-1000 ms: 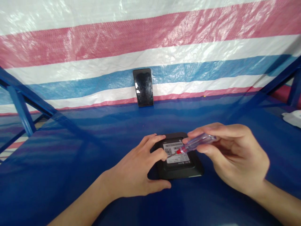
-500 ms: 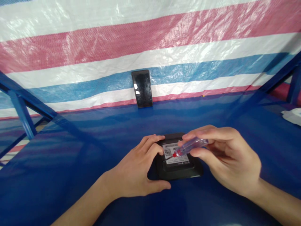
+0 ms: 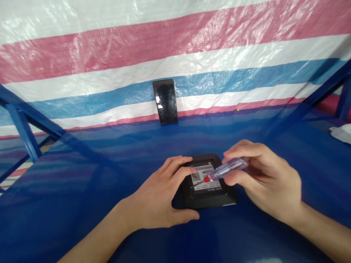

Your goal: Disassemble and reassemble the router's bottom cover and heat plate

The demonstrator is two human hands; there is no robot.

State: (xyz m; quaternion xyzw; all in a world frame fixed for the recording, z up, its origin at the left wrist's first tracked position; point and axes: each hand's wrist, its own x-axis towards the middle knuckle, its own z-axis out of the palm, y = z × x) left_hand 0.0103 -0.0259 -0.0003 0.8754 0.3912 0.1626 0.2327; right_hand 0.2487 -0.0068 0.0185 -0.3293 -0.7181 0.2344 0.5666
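A black flat device [image 3: 189, 201] with a raised rim lies on the blue table, its back with a white printed label [image 3: 207, 185] and QR code facing up. My left hand [image 3: 160, 195] grips its left side, fingers curved over the upper left and thumb by the near edge. In my right hand [image 3: 264, 179] is a screwdriver [image 3: 226, 170] with a clear purplish handle and red collar, pinched between thumb and fingers. The shaft slants down left across the label, its tip at the device's left part near my left hand. Whether a screw sits under the tip, I cannot tell.
A dark smartphone [image 3: 166, 102] leans upright against the striped plastic sheet [image 3: 109, 54] behind the blue table [image 3: 123, 146]. Blue metal braces [image 3: 23, 131] stand at both sides. A white object [image 3: 342, 133] lies at the right edge.
My right fingers have opened a little and shifted back along the screwdriver handle, which has moved slightly right. My left index finger reaches slightly farther over the label.
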